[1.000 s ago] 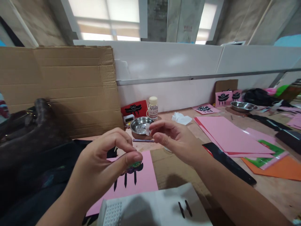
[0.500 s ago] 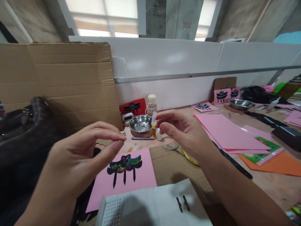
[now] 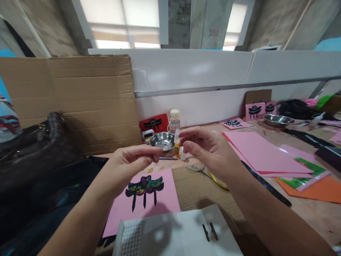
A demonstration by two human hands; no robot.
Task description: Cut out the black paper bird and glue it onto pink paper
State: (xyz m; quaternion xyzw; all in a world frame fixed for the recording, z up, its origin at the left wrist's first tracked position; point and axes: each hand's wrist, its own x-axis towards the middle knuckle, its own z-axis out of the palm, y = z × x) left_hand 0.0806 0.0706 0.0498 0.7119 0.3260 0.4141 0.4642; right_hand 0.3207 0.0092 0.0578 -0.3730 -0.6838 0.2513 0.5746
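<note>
My left hand (image 3: pixel 138 156) is raised above the pink card, thumb and fingers closed in a pinch; anything between them is too small to make out. Across from it, my right hand (image 3: pixel 199 145) has a small whitish strip (image 3: pixel 177 136) at its bent fingertips. Below the left hand lies a pink card (image 3: pixel 170 193) bearing a black cut-out shape (image 3: pixel 145 186) with shiny coloured patches and three pointed legs. A white sheet (image 3: pixel 186 231) in front holds two small dark strips (image 3: pixel 210 232) and has a bumpy patch on its left.
A steel bowl (image 3: pixel 162 140), a cream-lidded bottle (image 3: pixel 174 121) and a pen (image 3: pixel 168 158) stand or lie behind my hands. Scissors (image 3: pixel 202 171) lie by my right wrist. Pink sheets (image 3: pixel 266 151) are stacked at right; a dark bag (image 3: pixel 39 149) and cardboard (image 3: pixel 93 103) are at left.
My left hand has moved right and slightly away from me, closer to my right hand. My right hand holds nearly the same place. The view has shifted slightly.
</note>
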